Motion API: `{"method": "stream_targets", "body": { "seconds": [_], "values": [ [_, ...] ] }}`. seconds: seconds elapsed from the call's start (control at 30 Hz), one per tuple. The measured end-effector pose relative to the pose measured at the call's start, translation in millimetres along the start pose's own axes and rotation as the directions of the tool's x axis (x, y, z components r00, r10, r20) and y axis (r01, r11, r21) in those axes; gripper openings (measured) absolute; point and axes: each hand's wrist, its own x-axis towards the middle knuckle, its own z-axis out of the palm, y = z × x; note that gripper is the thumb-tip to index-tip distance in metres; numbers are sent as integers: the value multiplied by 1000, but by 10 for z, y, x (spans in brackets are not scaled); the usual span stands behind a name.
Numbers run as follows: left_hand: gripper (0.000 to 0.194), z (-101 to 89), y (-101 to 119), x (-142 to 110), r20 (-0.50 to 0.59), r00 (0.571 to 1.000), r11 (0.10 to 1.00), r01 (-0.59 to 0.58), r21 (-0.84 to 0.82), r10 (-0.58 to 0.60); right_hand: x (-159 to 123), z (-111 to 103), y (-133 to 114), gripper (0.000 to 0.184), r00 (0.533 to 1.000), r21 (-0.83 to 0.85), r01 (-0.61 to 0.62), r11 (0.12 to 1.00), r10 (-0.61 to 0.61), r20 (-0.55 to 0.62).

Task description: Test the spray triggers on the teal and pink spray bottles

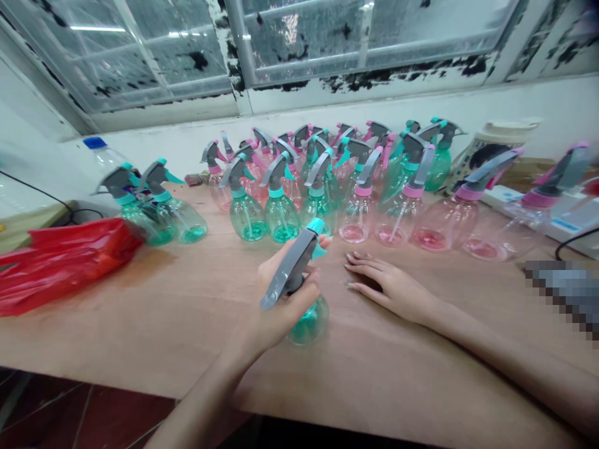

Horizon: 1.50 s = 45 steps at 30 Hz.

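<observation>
My left hand (pixel 285 299) is wrapped round the neck of a green spray bottle (pixel 309 324) with a grey and turquoise trigger head. The bottle stands near the middle of the table, its nozzle pointing away from me. To its right, my right hand (pixel 390 284) lies on the tabletop with fingers stretched out and holds nothing. Just beyond both hands is a row of spray bottles, among them a green one (pixel 283 215) and a pink one (pixel 354 218). The left palm hides part of the held bottle's neck.
More pink and green spray bottles crowd against the wall. At the left, two green bottles (pixel 191 224) stand by a red plastic bag (pixel 70 262) and a blue-capped bottle (pixel 96 144). A patterned jug (pixel 486 149) and a white device (pixel 561 218) are at the right, near a blurred-out object.
</observation>
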Motion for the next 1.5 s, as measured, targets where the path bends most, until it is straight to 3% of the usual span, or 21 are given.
{"method": "stream_targets", "body": {
  "seconds": [0.67,0.97,1.5],
  "values": [
    [40,-27,-40,29,35,999,996,13,-90,-9,23,-20,-37,42,999,-48,13,999,-11,30],
    [13,37,-34,53,36,999,994,11,-105,-7,-11,48,-63,45,1000,-83,-9,996,10,15],
    [29,63,-106,31,16,999,991,-33,-130,35,-11,52,-65,43,1000,-57,-12,998,11,-5]
  ]
}}
